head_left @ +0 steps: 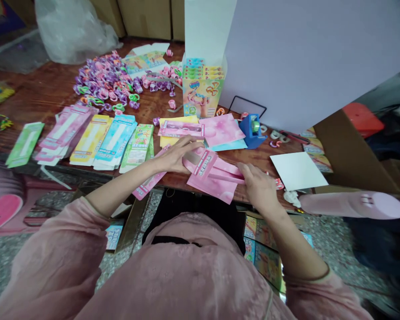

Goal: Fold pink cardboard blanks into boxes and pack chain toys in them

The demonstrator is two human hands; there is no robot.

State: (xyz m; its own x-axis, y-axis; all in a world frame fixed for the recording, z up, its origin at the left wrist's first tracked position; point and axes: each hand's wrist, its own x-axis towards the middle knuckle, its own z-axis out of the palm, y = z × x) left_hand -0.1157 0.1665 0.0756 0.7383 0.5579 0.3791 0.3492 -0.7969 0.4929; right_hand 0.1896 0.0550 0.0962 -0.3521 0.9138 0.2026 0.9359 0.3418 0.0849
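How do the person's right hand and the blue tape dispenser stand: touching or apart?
Apart. The head view shows it: brown tabletop is visible between the right hand and the blue tape dispenser.

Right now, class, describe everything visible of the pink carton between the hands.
The pink carton looks like thin printed card, with a darker, pale-lettered band towards its left end. Long panels stand parted towards the right, so it looks open there. It slants over a pink sheet at the near edge of the table; left hand and right hand hold opposite ends.
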